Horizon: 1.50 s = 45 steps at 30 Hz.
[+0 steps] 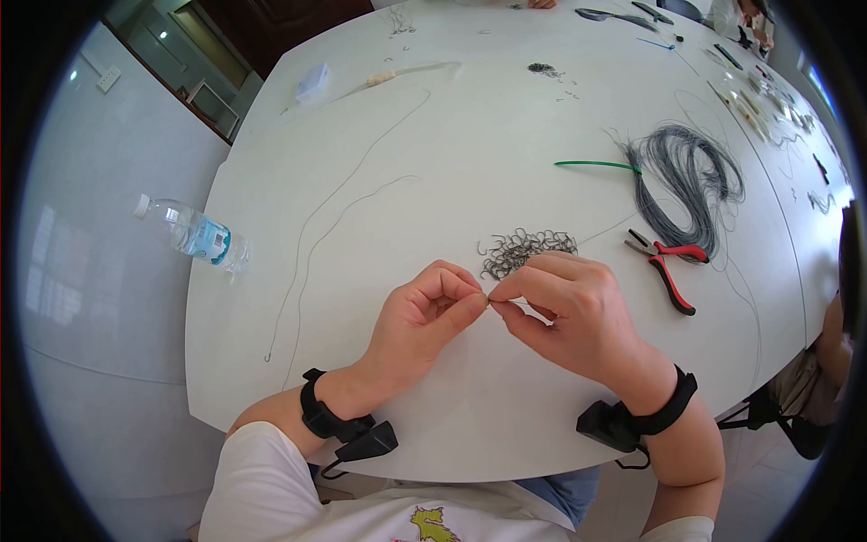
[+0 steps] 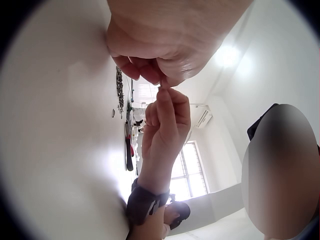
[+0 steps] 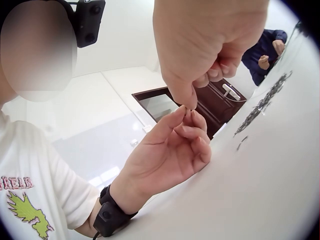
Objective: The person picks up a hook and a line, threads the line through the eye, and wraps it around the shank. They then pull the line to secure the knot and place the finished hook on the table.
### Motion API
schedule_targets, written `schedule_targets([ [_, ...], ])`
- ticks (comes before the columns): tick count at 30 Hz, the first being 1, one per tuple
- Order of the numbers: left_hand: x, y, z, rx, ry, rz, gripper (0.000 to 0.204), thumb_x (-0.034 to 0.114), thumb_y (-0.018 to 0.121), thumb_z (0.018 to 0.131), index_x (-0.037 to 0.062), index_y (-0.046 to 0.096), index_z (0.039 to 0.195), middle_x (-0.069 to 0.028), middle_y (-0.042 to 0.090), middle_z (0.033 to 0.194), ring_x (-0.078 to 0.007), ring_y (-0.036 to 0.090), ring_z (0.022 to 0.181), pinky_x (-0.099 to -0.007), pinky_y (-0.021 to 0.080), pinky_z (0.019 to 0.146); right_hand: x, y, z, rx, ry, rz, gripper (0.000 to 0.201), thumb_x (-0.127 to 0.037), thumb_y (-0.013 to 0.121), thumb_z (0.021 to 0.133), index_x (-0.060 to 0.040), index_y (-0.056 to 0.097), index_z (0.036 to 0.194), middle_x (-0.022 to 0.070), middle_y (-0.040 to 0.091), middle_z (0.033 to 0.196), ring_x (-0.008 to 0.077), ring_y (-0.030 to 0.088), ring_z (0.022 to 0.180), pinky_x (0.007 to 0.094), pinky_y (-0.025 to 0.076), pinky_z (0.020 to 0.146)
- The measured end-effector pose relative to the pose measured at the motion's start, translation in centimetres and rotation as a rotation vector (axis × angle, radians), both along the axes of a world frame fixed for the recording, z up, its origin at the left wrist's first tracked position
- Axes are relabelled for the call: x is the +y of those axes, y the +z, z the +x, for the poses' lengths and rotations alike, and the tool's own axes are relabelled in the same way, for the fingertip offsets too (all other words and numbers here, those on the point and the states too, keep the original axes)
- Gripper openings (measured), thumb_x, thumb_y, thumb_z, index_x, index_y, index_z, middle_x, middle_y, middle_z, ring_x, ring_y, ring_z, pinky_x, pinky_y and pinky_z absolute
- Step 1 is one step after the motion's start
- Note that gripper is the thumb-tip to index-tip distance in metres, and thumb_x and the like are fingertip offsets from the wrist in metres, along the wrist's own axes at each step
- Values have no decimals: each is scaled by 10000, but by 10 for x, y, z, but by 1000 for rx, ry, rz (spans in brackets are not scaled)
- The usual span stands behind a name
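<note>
My left hand (image 1: 417,312) and right hand (image 1: 578,307) meet fingertip to fingertip close over the table (image 1: 433,388). Thumb and forefinger of the left hand pinch a tiny dark piece, probably a fishing hook (image 1: 489,302), almost wholly hidden by fingertips. Between the right thumb and forefinger a thin line (image 1: 522,303) is pinched at that same spot. Just beyond the hands lies a pile of dark fishing hooks (image 1: 515,249). Both wrist views show the left hand (image 3: 170,150) and right hand (image 2: 167,120) touching at the tips, raised off the tabletop.
Red-handled pliers (image 1: 673,271) lie to the right, by a bundle of grey line (image 1: 668,181) with a green tie (image 1: 596,164). Two loose lines (image 1: 312,217) stretch across the left, one ending in a hook. A water bottle (image 1: 203,237) lies at the left edge. Other people sit around the table.
</note>
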State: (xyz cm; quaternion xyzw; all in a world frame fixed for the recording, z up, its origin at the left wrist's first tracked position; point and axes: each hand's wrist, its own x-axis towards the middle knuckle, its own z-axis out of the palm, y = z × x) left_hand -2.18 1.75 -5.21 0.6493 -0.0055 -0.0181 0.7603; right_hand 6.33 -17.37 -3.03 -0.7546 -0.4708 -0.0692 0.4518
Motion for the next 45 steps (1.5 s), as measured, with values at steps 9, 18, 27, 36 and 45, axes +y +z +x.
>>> schedule_targets([
  [9, 1, 0, 0, 0, 1, 7, 74, 83, 628, 985, 9, 631, 993, -24, 540, 1102, -65, 535, 955, -228, 446, 863, -1, -2, 0, -55, -38, 13, 106, -36, 739, 738, -96, 669, 791, 50, 624, 665, 237, 625, 613, 347, 493, 533],
  [18, 0, 1, -1, -8, 12, 22, 80, 88, 630, 985, 9, 635, 992, -19, 548, 1099, -59, 541, 948, -225, 451, 855, -1, -8, -1, -99, -81, 12, 108, -64, 754, 736, -121, 693, 805, 42, 611, 606, 228, 605, 542, 341, 467, 491],
  [27, -3, 7, -1, 47, 66, 26, 83, 111, 624, 981, 40, 619, 939, 3, 536, 1079, -66, 509, 935, -238, 414, 886, -3, 2, 3, -31, -118, -56, 250, -124, 791, 741, -111, 686, 967, 42, 680, 862, 220, 621, 581, 325, 488, 534],
  [36, -1, 5, 0, -110, 109, 222, 10, 28, 633, 955, 25, 623, 955, -33, 535, 1088, -93, 524, 950, -261, 443, 851, -5, 15, -4, 205, -59, -57, 197, -76, 746, 792, -55, 638, 956, 55, 682, 952, 179, 600, 534, 284, 483, 506],
  [45, 1, 1, 0, -208, 114, 332, 71, -33, 649, 918, 31, 645, 950, -53, 537, 1086, -121, 523, 975, -271, 440, 857, -4, 10, -1, 454, 7, -5, 64, -45, 702, 838, -19, 661, 878, 54, 637, 716, 140, 607, 597, 256, 481, 547],
])
